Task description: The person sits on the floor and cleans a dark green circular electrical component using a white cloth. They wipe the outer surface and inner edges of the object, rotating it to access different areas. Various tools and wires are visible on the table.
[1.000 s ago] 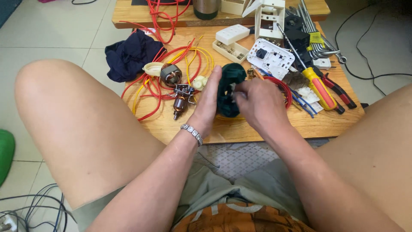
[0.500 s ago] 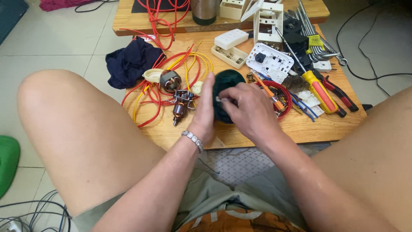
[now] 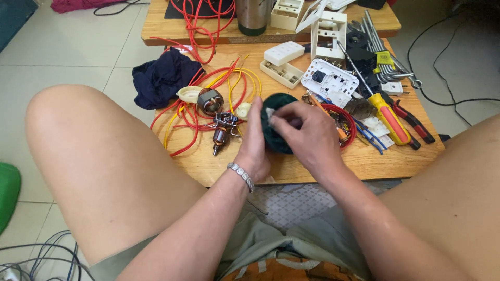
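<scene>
Dark green, the housing point(image 3: 277, 125) sits near the front edge of the wooden table point(image 3: 359, 161), just right of the copper armature point(image 3: 220, 138).

Head view: the left hand point(image 3: 255, 140) is flat against the housing's left side, fingers extended, bracing it. The right hand point(image 3: 304, 132) has shifted from gripping the right side to covering the top; its fingertips point(image 3: 276, 115) pinch a small pale piece there. Work has moved from holding to fitting or removing that piece. A yellow screwdriver point(image 3: 388, 117) lies to the right of the housing, untouched.
</scene>
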